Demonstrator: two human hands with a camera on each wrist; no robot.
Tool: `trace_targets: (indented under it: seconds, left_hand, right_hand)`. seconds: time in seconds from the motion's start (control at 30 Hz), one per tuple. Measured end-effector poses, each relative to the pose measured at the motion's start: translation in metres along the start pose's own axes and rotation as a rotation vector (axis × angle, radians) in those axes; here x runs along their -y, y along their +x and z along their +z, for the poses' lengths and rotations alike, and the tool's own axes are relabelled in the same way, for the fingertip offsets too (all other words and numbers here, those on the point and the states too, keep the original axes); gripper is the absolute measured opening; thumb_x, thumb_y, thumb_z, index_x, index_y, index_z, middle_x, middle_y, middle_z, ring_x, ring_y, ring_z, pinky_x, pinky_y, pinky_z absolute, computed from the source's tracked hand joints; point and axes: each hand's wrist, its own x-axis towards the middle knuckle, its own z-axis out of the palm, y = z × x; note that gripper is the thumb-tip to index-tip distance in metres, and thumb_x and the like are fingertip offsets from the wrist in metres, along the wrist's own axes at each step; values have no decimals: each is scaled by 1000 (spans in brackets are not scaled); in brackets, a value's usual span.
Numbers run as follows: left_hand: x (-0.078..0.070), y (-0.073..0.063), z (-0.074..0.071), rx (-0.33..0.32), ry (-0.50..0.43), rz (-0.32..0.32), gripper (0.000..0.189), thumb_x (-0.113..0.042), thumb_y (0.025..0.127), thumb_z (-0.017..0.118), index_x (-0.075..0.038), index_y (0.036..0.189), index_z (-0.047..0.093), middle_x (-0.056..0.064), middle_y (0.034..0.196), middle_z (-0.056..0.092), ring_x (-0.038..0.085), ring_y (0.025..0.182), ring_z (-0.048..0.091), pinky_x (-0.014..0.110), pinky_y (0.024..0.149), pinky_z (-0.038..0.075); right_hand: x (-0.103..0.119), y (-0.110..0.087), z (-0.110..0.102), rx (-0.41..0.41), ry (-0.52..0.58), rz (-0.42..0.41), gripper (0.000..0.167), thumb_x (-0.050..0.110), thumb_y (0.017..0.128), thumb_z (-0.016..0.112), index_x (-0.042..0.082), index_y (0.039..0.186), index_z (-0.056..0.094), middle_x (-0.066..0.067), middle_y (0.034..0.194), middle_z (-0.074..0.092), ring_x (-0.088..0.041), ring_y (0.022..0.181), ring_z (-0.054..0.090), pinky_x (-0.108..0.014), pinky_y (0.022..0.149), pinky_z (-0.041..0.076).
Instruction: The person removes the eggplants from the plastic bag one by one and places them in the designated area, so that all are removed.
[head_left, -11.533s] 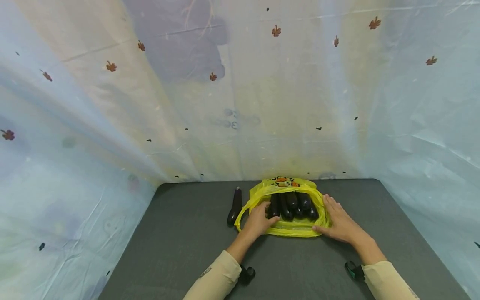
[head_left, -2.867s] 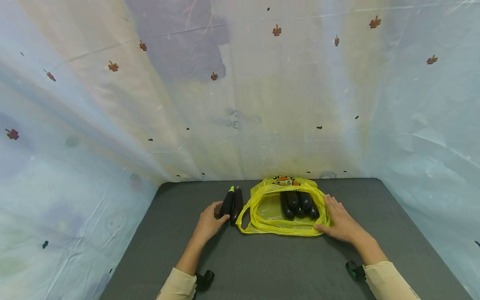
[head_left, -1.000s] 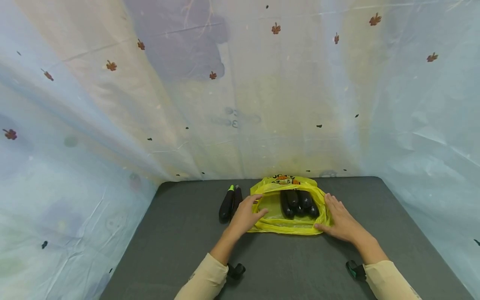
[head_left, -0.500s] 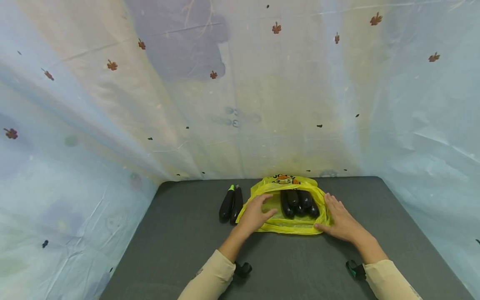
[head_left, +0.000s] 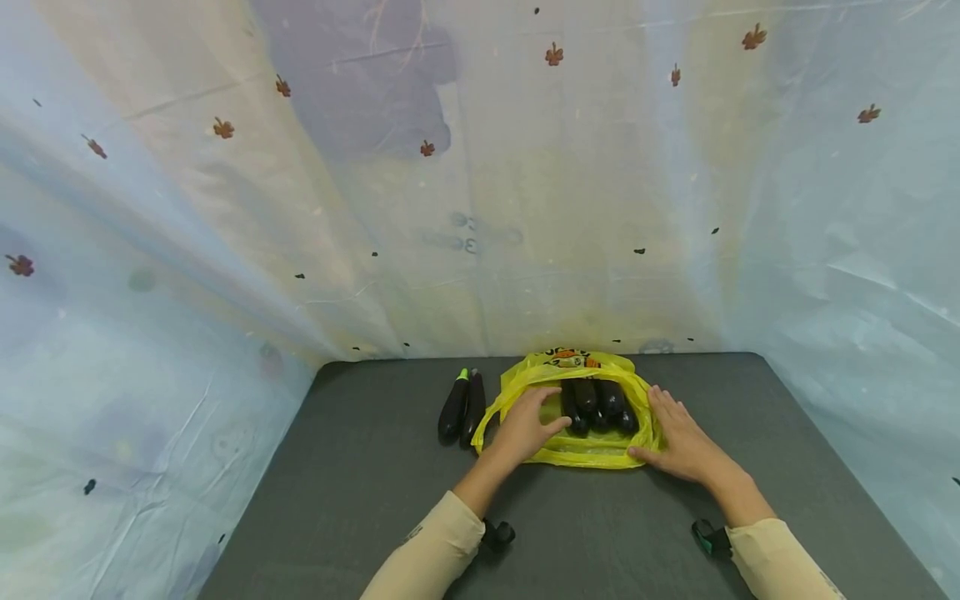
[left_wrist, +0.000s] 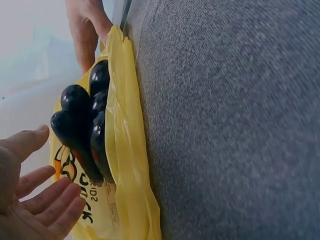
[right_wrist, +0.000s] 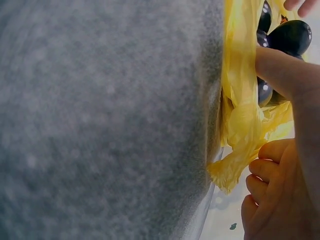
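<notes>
A yellow plastic bag (head_left: 592, 458) lies on its side with its mouth facing me, and several dark eggplants (head_left: 585, 398) are piled inside. My left hand (head_left: 522, 425) is at the left of the mouth, thumb and fingers spread apart, close to the nearest eggplant. In the left wrist view a gap shows between the left hand (left_wrist: 40, 195) and the eggplants (left_wrist: 75, 132). My right hand (head_left: 686, 446) rests on the bag's right side, fingers extended. In the right wrist view its thumb (right_wrist: 280, 72) lies over the bag's rim, with the other fingers outside.
Two more eggplants (head_left: 452, 412) lie side by side left of the bag, one with a bright green stem end. Everything sits on a dark grey table (head_left: 360, 467). A patterned plastic sheet (head_left: 480, 208) hangs behind and beside it.
Earlier, my left hand took an eggplant from the bag to the left, beside the first one, and let go. Since then it has moved right into the bag's mouth. The right hand stays put.
</notes>
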Motion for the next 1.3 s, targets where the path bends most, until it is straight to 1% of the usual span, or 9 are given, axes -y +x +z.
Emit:
trace_targets:
  seconds: [0.17, 0.33, 0.57, 0.8, 0.97, 1.2, 1.3]
  left_hand:
    - [-4, 5, 5, 7, -3, 0, 60, -41, 104, 74, -20, 157, 56, 5, 159, 55, 28, 145, 54, 52, 114, 49]
    - [-5, 8, 9, 10, -16, -18, 59, -41, 104, 74, -22, 157, 56, 4, 160, 53, 28, 145, 53, 52, 115, 49]
    - [-8, 13, 16, -8, -13, 0, 59, -42, 104, 74, -21, 156, 57, 4, 159, 54, 28, 143, 54, 52, 112, 51]
    - [-14, 16, 24, -26, 11, -6, 58, -40, 103, 76, -20, 155, 58, 5, 158, 55, 28, 144, 54, 50, 113, 51]
    - [-18, 20, 28, -32, 11, -2, 58, -40, 102, 77, -19, 153, 59, 5, 156, 56, 27, 141, 56, 48, 111, 53]
    - [-22, 24, 33, -60, 3, -20, 60, -41, 100, 79, -20, 153, 58, 4, 152, 57, 24, 134, 60, 43, 107, 56]
    - [-24, 25, 35, -69, 0, -24, 61, -40, 100, 79, -20, 153, 59, 5, 152, 56, 24, 133, 61, 43, 107, 56]
  right_hand:
    - [0, 0, 1, 2, 11, 10, 121, 52, 93, 82, -10, 168, 10, -36, 173, 11, -56, 159, 11, -68, 129, 10]
    - [0, 0, 1, 5, 11, 9, 121, 52, 93, 82, -10, 168, 10, -36, 173, 11, -56, 159, 11, -69, 128, 11]
    - [-1, 1, 1, -5, 6, 9, 120, 51, 93, 82, -10, 168, 11, -36, 173, 11, -57, 159, 12, -70, 128, 11]
    - [-1, 1, 1, 0, 20, 14, 121, 50, 93, 83, -9, 168, 9, -36, 173, 11, -56, 159, 11, -70, 128, 10]
    - [-3, 2, 1, 0, 11, 24, 123, 53, 93, 82, -8, 169, 8, -36, 173, 11, -56, 159, 11, -70, 128, 11]
    - [-2, 2, 1, 2, 22, 34, 124, 56, 92, 82, -7, 169, 8, -35, 174, 10, -55, 160, 11, -70, 128, 11]
    - [-2, 2, 0, 5, 21, 41, 124, 56, 92, 82, -6, 170, 8, -35, 174, 10, -55, 160, 11, -70, 128, 11]
